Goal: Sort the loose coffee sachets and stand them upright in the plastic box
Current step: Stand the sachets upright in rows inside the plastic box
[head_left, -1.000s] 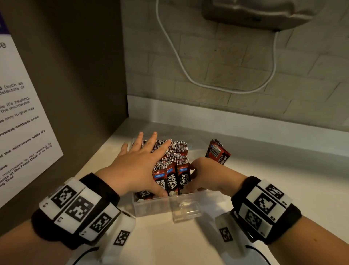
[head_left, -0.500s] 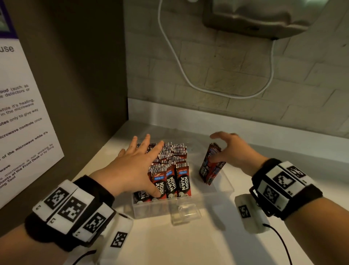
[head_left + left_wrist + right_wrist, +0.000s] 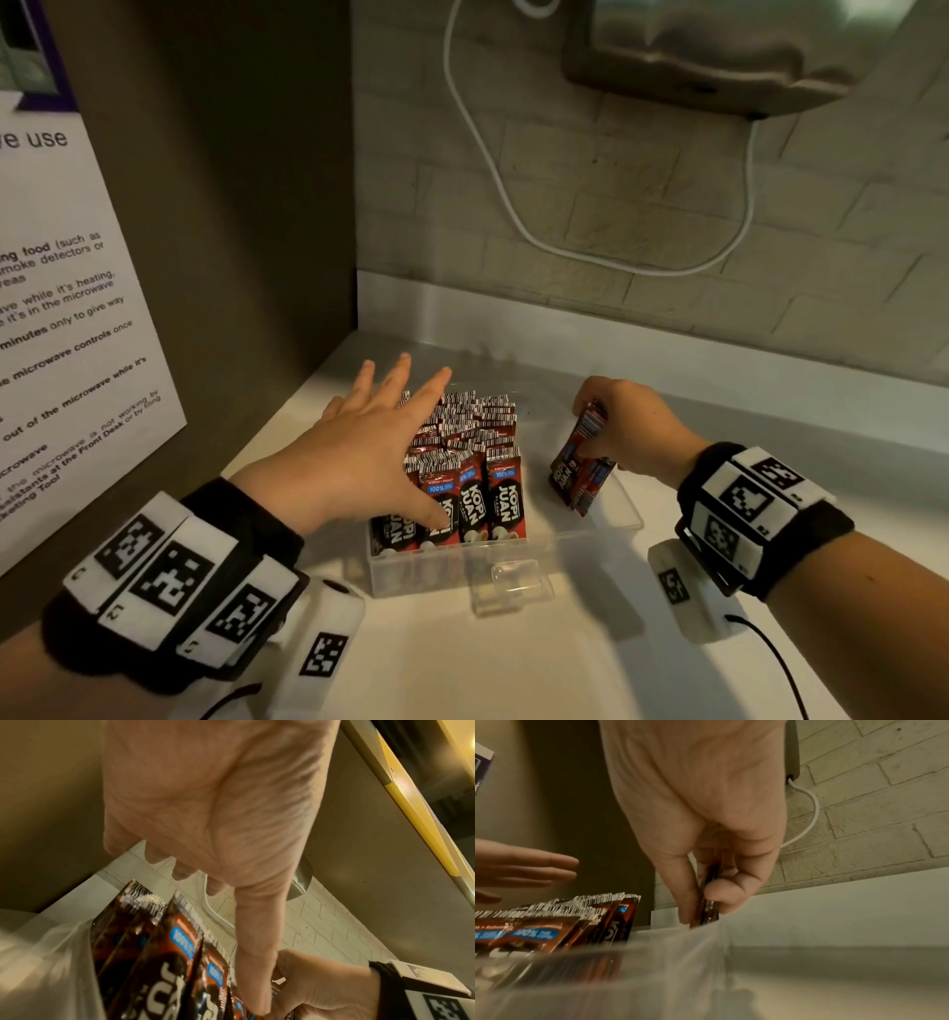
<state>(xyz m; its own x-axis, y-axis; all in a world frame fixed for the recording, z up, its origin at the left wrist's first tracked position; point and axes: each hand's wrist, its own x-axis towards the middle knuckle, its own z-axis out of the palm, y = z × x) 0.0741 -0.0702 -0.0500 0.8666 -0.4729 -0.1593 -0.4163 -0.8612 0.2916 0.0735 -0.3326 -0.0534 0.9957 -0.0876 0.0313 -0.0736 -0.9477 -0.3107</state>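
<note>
At lower centre, a clear plastic box (image 3: 513,565) sits on the white tabletop (image 3: 513,668), packed rows of Kopi Juan coffee sachets (image 3: 464,462) standing upright inside. The left hand (image 3: 354,457) rests flat on them, fingers straight and spread. Further right, the right hand (image 3: 624,429) pinches a small bundle of sachets (image 3: 580,470) by its top edge; light, floppy and slick, they probably handle best gripped there.

The left hand (image 3: 354,452) is held flat at centre frame in the head view, fingers straight and spread, thumb extended down to the right. The right hand (image 3: 624,429), right of centre, is curled, thumb and fingers pinched together. Marker bands are worn on both wrists.
</note>
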